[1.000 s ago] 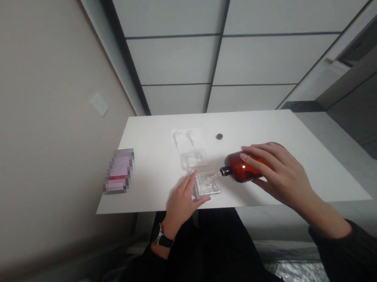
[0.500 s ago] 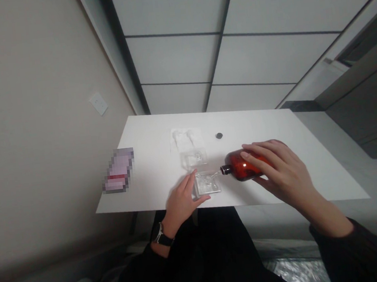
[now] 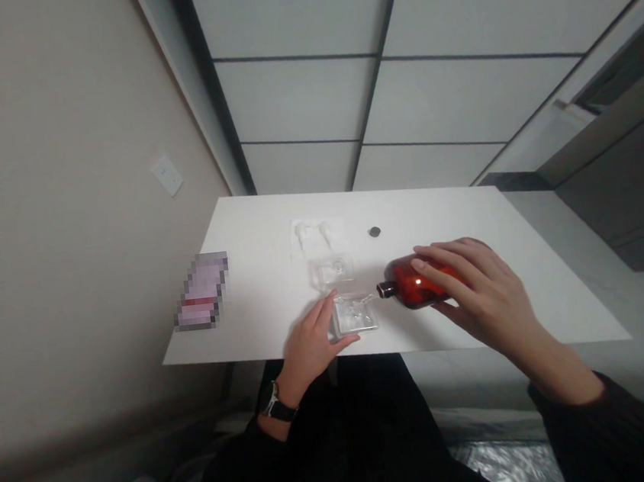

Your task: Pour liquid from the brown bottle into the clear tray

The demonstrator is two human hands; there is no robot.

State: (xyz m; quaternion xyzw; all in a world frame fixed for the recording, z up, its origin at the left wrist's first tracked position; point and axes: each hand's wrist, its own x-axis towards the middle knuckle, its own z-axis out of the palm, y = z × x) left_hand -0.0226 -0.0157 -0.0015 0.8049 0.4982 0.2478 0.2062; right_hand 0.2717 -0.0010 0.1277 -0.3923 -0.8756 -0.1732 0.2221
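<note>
Right of centre, right fingers (image 3: 446,280) clasp the bottle (image 3: 406,284), its pour underway, unfinished. Left fingers (image 3: 318,314), spread, steady the box (image 3: 363,329).

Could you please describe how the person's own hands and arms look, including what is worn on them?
Both the left hand and the right hand are without gloves. The left wrist carries what looks like a wristwatch, with a black strap and a silver-coloured metal part. The left sleeve and right sleeve are black, with no marking visible.
</note>
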